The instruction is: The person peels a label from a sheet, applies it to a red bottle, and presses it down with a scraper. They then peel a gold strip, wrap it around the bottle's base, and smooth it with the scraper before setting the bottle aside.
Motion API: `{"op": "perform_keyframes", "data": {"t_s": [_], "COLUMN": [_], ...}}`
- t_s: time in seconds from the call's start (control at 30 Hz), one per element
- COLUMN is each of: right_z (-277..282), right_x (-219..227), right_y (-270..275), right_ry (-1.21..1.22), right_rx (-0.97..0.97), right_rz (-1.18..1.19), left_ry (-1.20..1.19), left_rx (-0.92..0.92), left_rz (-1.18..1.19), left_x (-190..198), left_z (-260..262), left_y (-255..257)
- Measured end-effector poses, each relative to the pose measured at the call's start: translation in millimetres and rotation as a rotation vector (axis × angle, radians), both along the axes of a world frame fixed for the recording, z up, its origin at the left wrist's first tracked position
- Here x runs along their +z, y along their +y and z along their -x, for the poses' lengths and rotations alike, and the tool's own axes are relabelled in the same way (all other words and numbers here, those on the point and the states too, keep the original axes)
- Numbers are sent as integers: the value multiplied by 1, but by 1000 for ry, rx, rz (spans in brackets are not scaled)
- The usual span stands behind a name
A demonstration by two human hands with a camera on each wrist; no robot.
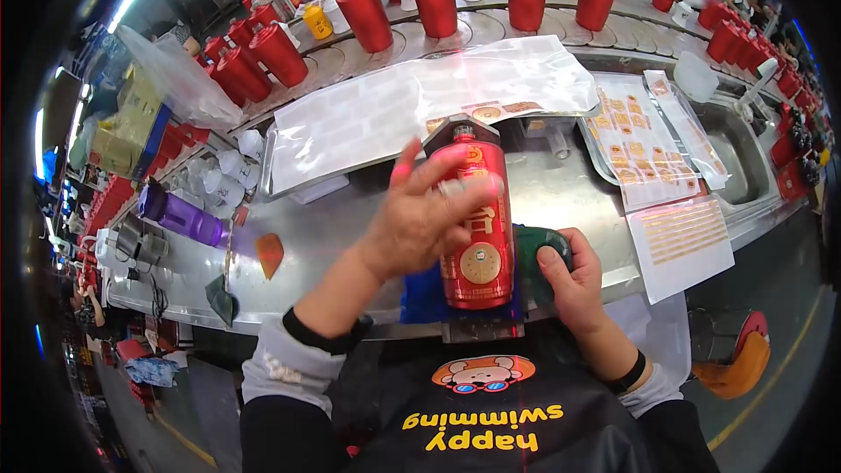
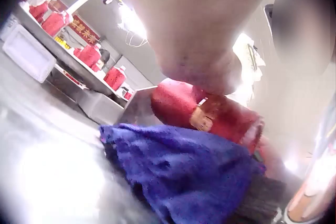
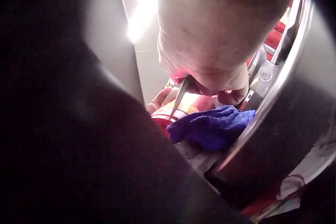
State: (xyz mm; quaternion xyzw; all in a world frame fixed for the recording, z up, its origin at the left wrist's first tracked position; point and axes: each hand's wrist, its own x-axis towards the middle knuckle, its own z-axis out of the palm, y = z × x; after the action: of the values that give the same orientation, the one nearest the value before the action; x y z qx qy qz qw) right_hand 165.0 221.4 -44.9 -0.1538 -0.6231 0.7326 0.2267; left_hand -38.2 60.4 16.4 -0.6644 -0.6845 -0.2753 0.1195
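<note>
A red bottle (image 1: 476, 236) with gold lettering and a round gold emblem lies along a dark holder (image 1: 484, 330) at the bench's near edge, its cap end away from me. My left hand (image 1: 416, 215) is over the bottle's left side, fingers extended across its upper part. On the other side, my right hand (image 1: 578, 285) grips a flat dark green scraper (image 1: 541, 256), thumb on top, close beside the bottle. Its thin edge also shows in the right wrist view. A blue cloth (image 2: 181, 171) lies beneath the bottle.
Sheets of gold stickers (image 1: 635, 144) lie at right before a sink (image 1: 731, 153). White backing sheets (image 1: 350, 127) cover a tray behind the bottle. A brown scraper (image 1: 270, 256), a green one (image 1: 222, 300) and a purple flask (image 1: 188, 217) lie left. Red bottles (image 1: 435, 0) line a conveyor behind.
</note>
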Motion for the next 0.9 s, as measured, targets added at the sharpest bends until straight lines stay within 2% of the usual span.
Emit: {"op": "perform_keyframes", "data": {"t_s": [0.1, 0.23, 0.37, 0.47, 0.5, 0.63, 0.77, 0.87, 0.9], "right_z": [1, 7, 7, 2, -1, -3, 0, 16, 23], "right_x": [3, 7, 8, 12, 9, 9, 13, 15, 15], "right_y": [7, 10, 10, 12, 15, 18, 19, 12, 10], "right_ry": [3, 16, 37, 64, 63, 78, 47, 52, 66], "right_rx": [0, -16, -22, -42, -48, -75, -58, -15, 3], "right_rz": [-15, -19, -36, -32, -31, 2, -11, 56, 92], "left_ry": [-53, -123, -15, 99, 184, 186, 115, 137, 98], "left_rx": [-13, -78, -108, -84, -114, -180, -78, 273, 269], "left_rz": [-22, -23, 66, 190, 128, 162, 199, 174, 127], "left_x": [6, 10, 19, 28, 27, 20, 13, -9, -13], "left_z": [26, 33, 29, 9, 1, -37, -80, -94, -94], "left_y": [20, 33, 42, 38, 35, 15, -16, -22, -25]}}
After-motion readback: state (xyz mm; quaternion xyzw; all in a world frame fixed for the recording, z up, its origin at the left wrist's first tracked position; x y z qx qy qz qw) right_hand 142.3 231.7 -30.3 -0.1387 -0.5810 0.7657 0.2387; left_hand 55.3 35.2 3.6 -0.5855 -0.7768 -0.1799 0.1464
